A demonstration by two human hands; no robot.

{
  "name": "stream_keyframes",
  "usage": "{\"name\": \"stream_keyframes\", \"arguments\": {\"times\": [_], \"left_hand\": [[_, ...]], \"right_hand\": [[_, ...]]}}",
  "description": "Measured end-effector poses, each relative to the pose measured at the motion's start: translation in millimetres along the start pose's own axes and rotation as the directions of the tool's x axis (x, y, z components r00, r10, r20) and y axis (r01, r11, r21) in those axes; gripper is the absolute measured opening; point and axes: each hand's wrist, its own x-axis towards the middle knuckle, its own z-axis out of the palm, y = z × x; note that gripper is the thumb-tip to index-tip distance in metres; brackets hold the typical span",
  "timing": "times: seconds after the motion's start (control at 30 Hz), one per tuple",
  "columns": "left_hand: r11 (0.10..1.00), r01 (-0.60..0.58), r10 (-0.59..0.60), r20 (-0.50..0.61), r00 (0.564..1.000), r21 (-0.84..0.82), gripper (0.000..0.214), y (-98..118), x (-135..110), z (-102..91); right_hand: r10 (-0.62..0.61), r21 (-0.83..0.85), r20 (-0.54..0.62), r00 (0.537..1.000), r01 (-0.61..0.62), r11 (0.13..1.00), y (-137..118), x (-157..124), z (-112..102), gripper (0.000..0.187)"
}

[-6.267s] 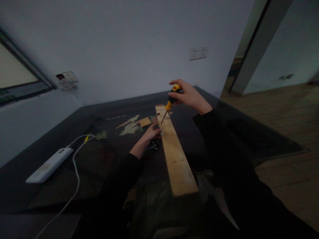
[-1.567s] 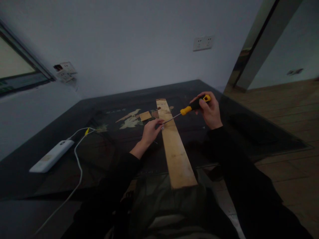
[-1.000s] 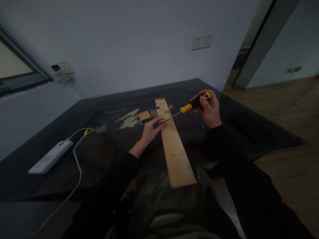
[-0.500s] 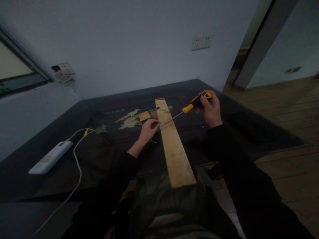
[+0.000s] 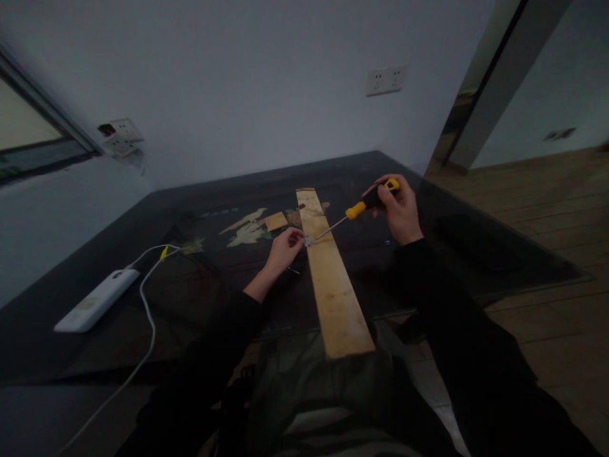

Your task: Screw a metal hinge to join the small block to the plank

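Note:
A long wooden board [image 5: 335, 285] lies on the dark table, its near end jutting over the edge toward my lap. On the board's left side sits a small metal bracket [image 5: 307, 240], pinched by the fingertips of my left hand [image 5: 284, 246]. My right hand [image 5: 401, 206] grips the black and yellow handle of a screwdriver [image 5: 354, 211]. Its shaft slants down to the left, with the tip at the bracket; whether it sits in a screw is too small to tell. A thin metal piece, perhaps a screw [image 5: 294, 271], lies on the table below my left hand.
A small square wooden piece [image 5: 276, 221] rests left of the board. On the table's left stands a white power strip [image 5: 98, 301] with a cable [image 5: 151, 320] running off the front edge. Wall sockets [image 5: 384, 81] are set behind the table [image 5: 200, 298].
My right hand and the screwdriver handle have shifted slightly left, with the wrist turned a little. My left hand stays at the bracket, and the board has not moved.

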Motion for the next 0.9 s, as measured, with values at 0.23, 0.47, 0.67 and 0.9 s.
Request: {"name": "stream_keyframes", "arguments": {"times": [0.23, 0.47, 0.67, 0.9], "left_hand": [[0.962, 0.246, -0.242, 0.045, 0.969, -0.122, 0.029, -4.0, 0.9, 1.4], [0.756, 0.548, -0.522, 0.174, 0.835, -0.359, 0.037, 21.1, 1.6, 0.6], [0.711, 0.59, -0.555, 0.21, 0.805, -0.382, 0.046, 28.6, 0.9, -2.3], [0.689, 0.587, -0.54, 0.239, 0.807, -0.426, 0.051, 24.0, 0.5, -2.1]], "right_hand": [[-0.051, -0.118, 0.052, 0.997, 0.057, 0.991, -4.4, 0.0, 1.8, 0.036], [-0.032, -0.189, 0.105, 0.994, 0.051, 0.981, -8.7, 7.4, 4.6, 0.039], [-0.038, -0.26, 0.177, 0.983, 0.084, 0.962, -17.8, 13.7, 10.5, 0.04], [0.005, -0.392, 0.364, 0.932, 0.148, 0.908, -40.0, 34.6, 34.1, 0.04]]}}
